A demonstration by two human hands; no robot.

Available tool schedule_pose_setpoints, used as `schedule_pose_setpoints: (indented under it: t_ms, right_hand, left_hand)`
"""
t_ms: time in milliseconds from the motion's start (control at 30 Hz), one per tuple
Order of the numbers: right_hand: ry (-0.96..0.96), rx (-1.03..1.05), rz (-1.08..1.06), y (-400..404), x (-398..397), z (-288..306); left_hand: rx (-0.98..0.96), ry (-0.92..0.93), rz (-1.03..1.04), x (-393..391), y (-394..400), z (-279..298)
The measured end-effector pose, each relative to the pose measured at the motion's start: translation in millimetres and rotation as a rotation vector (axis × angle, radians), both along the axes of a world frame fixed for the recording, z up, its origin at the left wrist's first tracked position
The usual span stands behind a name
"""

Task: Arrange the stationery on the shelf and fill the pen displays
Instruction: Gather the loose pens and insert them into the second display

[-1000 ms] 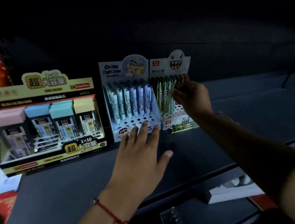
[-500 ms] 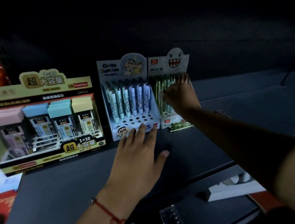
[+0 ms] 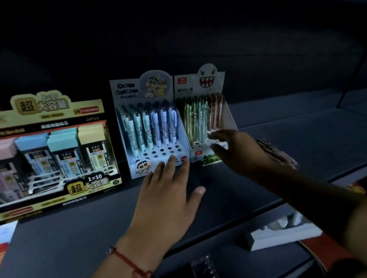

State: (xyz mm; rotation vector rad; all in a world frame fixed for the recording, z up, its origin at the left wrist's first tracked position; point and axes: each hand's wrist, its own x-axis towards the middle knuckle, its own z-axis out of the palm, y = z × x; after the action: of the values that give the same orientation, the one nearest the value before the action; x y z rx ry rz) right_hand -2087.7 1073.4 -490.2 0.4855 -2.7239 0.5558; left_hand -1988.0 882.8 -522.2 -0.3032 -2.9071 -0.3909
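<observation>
- L hand (image 3: 169, 200) lies flat on the shelf (image 3: 74, 233), fingers spread, holding nothing; fingertips touch the front lip of the cartoon pen display (image 3: 151, 128)
- R hand (image 3: 236, 153) hangs loosely open w/ curled fingers in front of the ghost pen display (image 3: 204, 113); appears to hold nothing, though it's dark and blurred there
- both displays stand upright side by side at mid-shelf, touching; lead-refill box (image 3: 42, 152) just beside them to the left
- green pens (image 3: 212, 159) lie loose on the shelf at the ghost display's front edge, under the R hand; count unclear, looks like a small bundle
- counts: 2 pen displays; 1 refill box w/ 4 coloured columns (pink, blue, teal, yellow); cartoon display shows approx 7 pens in its front row, more behind; 2 rows of empty holes at the front; ghost display's pens too dim to count
- handling, my guess: pens light, stiff, smooth plastic, prob. a bit slippery; pinch mid-barrel, drop tip-first into a hole; displays are thin card, light, tip easily; steady by the base, not the header
</observation>
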Motion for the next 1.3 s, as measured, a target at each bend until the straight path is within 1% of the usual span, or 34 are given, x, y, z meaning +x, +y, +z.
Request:
schedule_pose_setpoints:
  t_ms: [100,167,267,467,533,700,867,933,1000,1033,1100,1133,1167,1200,1233,1300]
  right_hand:
    - [-0.094,0.29,-0.063,26.4,9.2,-16.1]
    - [-0.14,0.371,-0.072,40.3,3.0,-28.6]
    - [-0.2,0.392,-0.044,51.5,-11.4,-34.6]
    - [-0.223,0.502,-0.063,47.5,-29.6,-24.2]
    - [-0.255,0.501,-0.063,45.2,-33.3,-22.0]
    - [-0.375,0.577,-0.031,42.2,-33.0,-2.2]
    - [-0.446,0.669,0.024,27.7,-20.9,11.8]
    - [-0.432,0.729,0.027,21.6,-8.1,17.8]
    - [-0.341,0.796,0.002,16.5,5.4,22.5]
    - [-0.353,0.812,-0.013,13.5,11.1,24.0]
    - [-0.542,0.773,-0.033,7.9,15.6,23.0]
    - [-0.667,0.7,-0.048,5.6,16.3,22.3]
    - [-0.748,0.633,-0.067,2.5,19.7,23.5]
    - [-0.769,0.621,-0.08,0.3,26.2,27.2]
    - [-0.75,0.646,-0.082,-1.1,34.2,32.2]
    - [-0.672,0.716,-0.04,-2.0,50.5,41.7]
  left_hand:
    - [0.001,-0.007,-0.013,-0.4,4.0,-2.1]
    - [-0.003,-0.027,-0.015,0.4,7.0,-4.1]
    - [-0.011,-0.029,-0.014,1.6,10.8,-6.8]
    - [0.007,-0.023,-0.006,-1.0,12.6,-8.9]
    - [0.01,-0.02,-0.002,-2.4,12.8,-9.7]
    - [0.033,-0.03,0.002,-3.1,11.5,-10.3]
    - [0.057,-0.028,0.005,-1.9,8.5,-8.2]
    - [0.059,-0.033,0.008,-0.1,6.6,-6.4]
    - [0.066,-0.04,0.012,1.4,5.1,-4.3]
    - [0.072,-0.051,0.014,2.2,4.3,-2.7]
    - [0.098,-0.062,0.019,3.3,3.2,-0.6]
    - [0.107,-0.064,0.021,4.3,2.9,0.7]
    - [0.113,-0.075,0.02,5.7,2.8,1.7]
    - [0.121,-0.085,0.018,7.5,3.1,1.9]
    - [0.131,-0.098,0.022,10.0,3.4,3.2]
    - [0.152,-0.123,0.031,14.9,4.3,5.3]
